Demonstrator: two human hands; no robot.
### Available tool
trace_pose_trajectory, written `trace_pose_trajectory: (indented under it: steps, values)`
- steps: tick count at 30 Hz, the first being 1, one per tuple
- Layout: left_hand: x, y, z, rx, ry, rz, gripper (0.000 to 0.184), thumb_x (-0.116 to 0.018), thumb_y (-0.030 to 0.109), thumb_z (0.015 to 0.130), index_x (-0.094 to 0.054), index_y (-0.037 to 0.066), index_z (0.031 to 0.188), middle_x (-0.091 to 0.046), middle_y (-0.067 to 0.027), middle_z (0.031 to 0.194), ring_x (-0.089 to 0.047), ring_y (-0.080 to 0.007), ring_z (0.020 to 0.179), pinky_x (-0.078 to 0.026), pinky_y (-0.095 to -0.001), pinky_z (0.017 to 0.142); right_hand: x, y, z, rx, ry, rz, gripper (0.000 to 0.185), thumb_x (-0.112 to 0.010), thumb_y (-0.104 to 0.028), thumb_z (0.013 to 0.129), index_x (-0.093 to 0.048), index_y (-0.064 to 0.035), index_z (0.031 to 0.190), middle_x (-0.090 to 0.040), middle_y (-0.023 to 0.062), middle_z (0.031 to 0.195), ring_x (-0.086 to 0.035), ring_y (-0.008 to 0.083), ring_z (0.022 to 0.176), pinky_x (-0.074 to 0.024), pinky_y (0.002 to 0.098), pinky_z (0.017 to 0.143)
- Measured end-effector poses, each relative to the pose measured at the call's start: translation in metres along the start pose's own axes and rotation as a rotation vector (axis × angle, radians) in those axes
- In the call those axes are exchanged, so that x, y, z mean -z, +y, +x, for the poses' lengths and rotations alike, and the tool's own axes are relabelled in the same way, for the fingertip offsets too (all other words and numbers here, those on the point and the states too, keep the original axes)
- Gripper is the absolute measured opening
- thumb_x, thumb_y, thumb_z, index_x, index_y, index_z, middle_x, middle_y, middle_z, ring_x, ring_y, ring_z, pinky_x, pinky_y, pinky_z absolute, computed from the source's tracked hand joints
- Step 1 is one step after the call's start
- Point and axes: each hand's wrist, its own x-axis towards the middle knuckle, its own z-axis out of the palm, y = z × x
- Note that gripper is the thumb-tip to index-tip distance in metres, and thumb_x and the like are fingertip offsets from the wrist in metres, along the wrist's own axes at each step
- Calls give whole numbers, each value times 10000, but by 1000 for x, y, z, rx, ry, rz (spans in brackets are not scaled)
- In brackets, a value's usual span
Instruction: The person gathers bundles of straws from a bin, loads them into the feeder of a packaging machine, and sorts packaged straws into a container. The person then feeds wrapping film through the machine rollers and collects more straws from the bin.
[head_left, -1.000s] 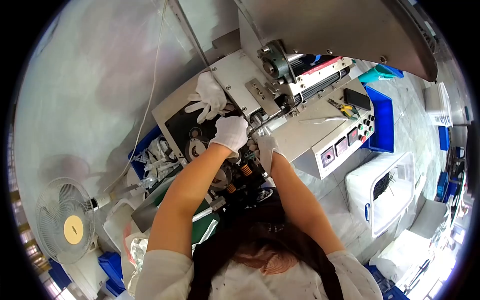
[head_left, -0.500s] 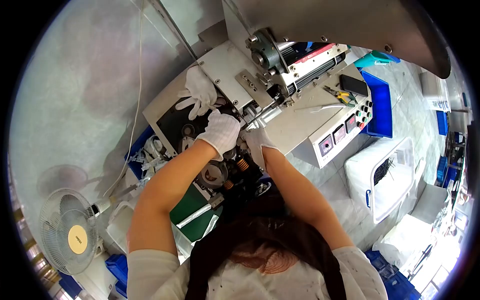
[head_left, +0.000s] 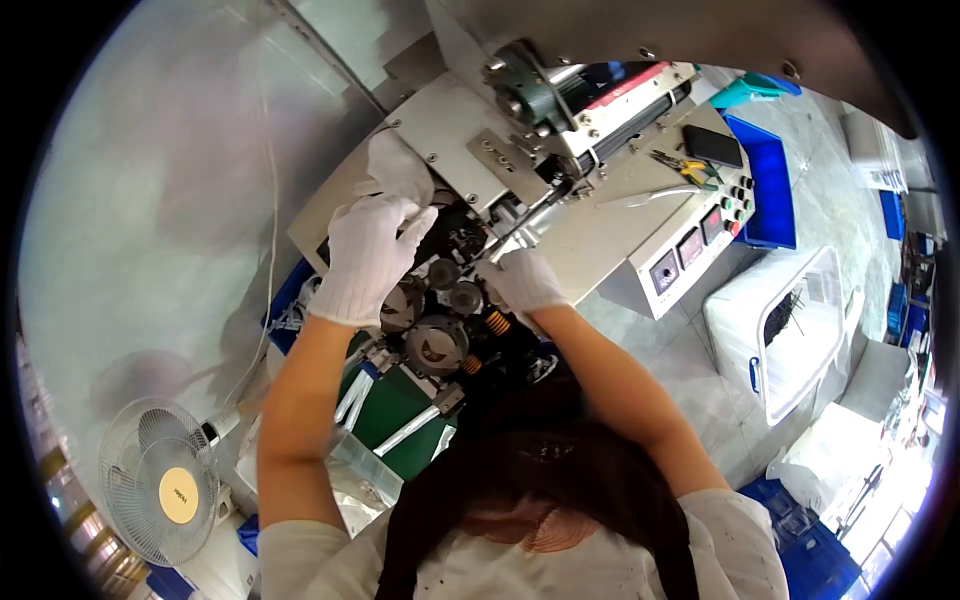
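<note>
My left hand (head_left: 365, 255), in a white knitted glove, is over the left side of the machine, thumb spread from the fingers. Its fingertips meet a loose white glove (head_left: 398, 168) lying on the machine top; the loose glove's fingers are hidden behind my hand. My right hand (head_left: 525, 280), also gloved, is closed at the right edge of the roller mechanism, fingers curled toward the machine. What it grips, if anything, is hidden. Between my hands are several round metal rollers (head_left: 436, 343) and an orange spring (head_left: 496, 322).
A control panel (head_left: 690, 248) sits right, with yellow-handled pliers (head_left: 692, 170) and a black phone (head_left: 712, 146) above it. A blue tray (head_left: 765, 190) and a clear bin (head_left: 780, 340) stand beyond. A fan (head_left: 165, 485) is at lower left; a green surface (head_left: 405, 425) lies below the rollers.
My left hand has moved left, away from my right hand, onto the loose glove, uncovering the rollers. My right hand's fingers have curled in at the machine's edge. The view has shifted slightly.
</note>
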Motion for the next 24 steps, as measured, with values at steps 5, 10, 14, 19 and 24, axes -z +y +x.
trace_pose_trajectory:
  steps: [5,10,14,19,24]
  values:
    - [-2,-20,-63,215,315,-90,245,-641,260,843,-663,30,760,-633,-121,702,-594,-311,671,-442,-397,638,12,-20,-22,154,154,-224,299,-623,-150,793,-602,-96,1086,-582,112,1094,-594,264,995,-514,388,824]
    - [-15,-20,-130,449,282,-64,252,-639,245,840,-653,33,704,-630,-124,673,-602,-317,679,-443,-403,673,-1,-20,1,572,602,-614,272,-610,-180,769,-646,-176,1039,-531,55,859,-570,216,856,-484,378,807]
    - [-34,-27,-178,462,357,-54,214,-636,253,847,-641,53,770,-655,-113,759,-610,-309,753,-443,-412,709,0,-22,12,637,555,-701,69,-613,-171,723,-661,-132,753,-540,33,822,-555,192,816,-442,328,657]
    - [-40,-20,-209,559,294,-69,139,-642,203,844,-638,73,795,-670,-86,807,-617,-289,793,-442,-395,750,7,-27,14,687,422,-784,53,-624,-158,688,-672,-145,707,-562,22,828,-566,203,856,-445,347,731]
    - [-46,-13,-214,563,394,-135,121,-641,185,840,-648,73,793,-669,-80,798,-619,-284,789,-443,-389,746,4,-5,15,687,479,-573,65,-636,-134,707,-673,-131,760,-578,28,894,-564,225,919,-448,372,797]
